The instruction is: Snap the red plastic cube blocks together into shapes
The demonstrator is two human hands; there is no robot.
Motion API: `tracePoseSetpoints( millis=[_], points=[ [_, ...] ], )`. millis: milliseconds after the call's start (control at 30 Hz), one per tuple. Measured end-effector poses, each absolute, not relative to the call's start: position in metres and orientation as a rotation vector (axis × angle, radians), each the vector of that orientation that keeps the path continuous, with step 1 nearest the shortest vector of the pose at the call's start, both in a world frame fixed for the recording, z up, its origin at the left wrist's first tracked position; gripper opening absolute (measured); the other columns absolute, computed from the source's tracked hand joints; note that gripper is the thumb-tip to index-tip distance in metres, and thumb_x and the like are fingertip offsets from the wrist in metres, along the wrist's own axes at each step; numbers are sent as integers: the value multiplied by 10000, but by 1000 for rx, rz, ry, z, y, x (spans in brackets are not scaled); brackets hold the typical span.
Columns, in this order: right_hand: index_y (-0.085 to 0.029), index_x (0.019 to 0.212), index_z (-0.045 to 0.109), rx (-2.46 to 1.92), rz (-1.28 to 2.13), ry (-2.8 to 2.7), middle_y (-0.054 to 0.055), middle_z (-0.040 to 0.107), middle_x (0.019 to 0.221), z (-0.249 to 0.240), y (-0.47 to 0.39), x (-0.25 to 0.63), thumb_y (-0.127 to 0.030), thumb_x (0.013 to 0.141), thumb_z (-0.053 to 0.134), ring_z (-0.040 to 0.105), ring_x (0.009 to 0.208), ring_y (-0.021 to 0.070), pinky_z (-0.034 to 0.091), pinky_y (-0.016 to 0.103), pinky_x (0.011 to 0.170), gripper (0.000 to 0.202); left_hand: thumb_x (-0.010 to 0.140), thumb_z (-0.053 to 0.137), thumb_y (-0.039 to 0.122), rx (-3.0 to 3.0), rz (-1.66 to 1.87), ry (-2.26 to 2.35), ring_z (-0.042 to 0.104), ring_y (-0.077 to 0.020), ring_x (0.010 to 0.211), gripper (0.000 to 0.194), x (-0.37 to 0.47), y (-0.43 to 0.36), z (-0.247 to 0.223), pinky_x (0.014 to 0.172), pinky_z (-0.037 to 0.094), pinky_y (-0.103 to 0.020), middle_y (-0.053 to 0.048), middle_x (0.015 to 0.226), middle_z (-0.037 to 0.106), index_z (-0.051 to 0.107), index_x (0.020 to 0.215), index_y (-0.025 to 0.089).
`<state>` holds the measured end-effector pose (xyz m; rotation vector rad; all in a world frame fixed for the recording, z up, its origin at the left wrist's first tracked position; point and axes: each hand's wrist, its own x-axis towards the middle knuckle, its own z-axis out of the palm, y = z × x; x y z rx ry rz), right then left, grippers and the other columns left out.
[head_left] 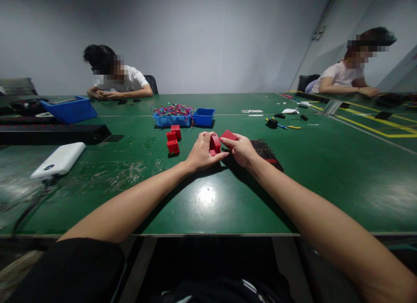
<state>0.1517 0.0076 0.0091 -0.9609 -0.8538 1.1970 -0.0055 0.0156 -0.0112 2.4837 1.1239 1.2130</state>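
Observation:
My left hand (202, 153) curls around a red block-like part (215, 143) over the middle of the green table. Close to its right, my right hand (241, 148) pinches a flat red piece (229, 135) between thumb and fingers. The two red parts are nearly side by side, and whether they touch is unclear. Several red blocks (173, 146) stand in a small group left of my left hand. Beyond my right wrist lies a flat black item (267, 154) with a red stripe, partly hidden by the forearm.
A blue bin heaped with coloured wires (172, 120) stands beside a smaller blue bin (203, 116). At left are a white power bank (60, 159) with a cable and a tilted blue bin (71, 110). Pliers (283, 126) lie at right. Two people sit across the table.

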Motion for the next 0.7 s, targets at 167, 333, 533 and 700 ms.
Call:
tracePoseSetpoints(
  millis=[167, 333, 533, 700],
  points=[
    [-149, 724, 651, -984, 1188, -953, -34, 653, 648, 9, 8, 156, -138, 521, 829, 574, 615, 95, 468, 232, 625, 270, 723, 750, 590, 2472, 1214, 1128, 534, -298, 1162, 711, -5, 15, -11, 1037, 474, -492, -115, 1201, 483, 456, 1247, 209],
    [-169, 774, 649, -923, 1246, -942, -18, 705, 708, 11, 6, 155, -100, 541, 806, 630, 671, 114, 506, 255, 688, 289, 728, 752, 564, 2474, 1213, 1113, 525, -301, 1159, 695, -6, 16, -11, 1031, 472, -495, -120, 1200, 488, 451, 1243, 206],
    [-183, 818, 614, -937, 1233, -997, -13, 696, 731, 7, 9, 156, -90, 534, 808, 641, 691, 127, 509, 263, 693, 357, 741, 738, 556, 2477, 1184, 1112, 520, -301, 1168, 687, -6, 16, -11, 1033, 468, -491, -117, 1209, 481, 436, 1251, 208],
    [-201, 850, 561, -959, 1211, -995, -35, 674, 729, 4, 13, 157, -126, 550, 804, 635, 677, 126, 513, 258, 671, 393, 738, 745, 545, 2484, 1197, 1125, 519, -307, 1173, 693, -5, 16, -11, 1033, 469, -499, -123, 1216, 480, 439, 1257, 202]
  ],
)
